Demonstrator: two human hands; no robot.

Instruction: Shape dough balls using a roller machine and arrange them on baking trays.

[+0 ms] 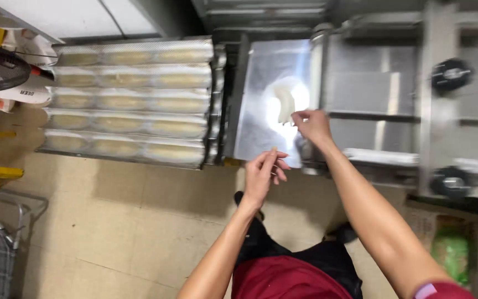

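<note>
Steel tray [261, 133] over beige tiled floor [112, 221], right hand [313, 126] pinching pale dough strip [286, 102], left hand [264, 174] loosely curled at tray edge, wrapped dough trays [128, 99] stacked left.

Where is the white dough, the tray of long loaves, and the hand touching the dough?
White dough [286, 102], head view, middle of the strip.
Tray of long loaves [206, 99], head view, right rim.
Right hand [313, 126], head view, back of hand.
</note>
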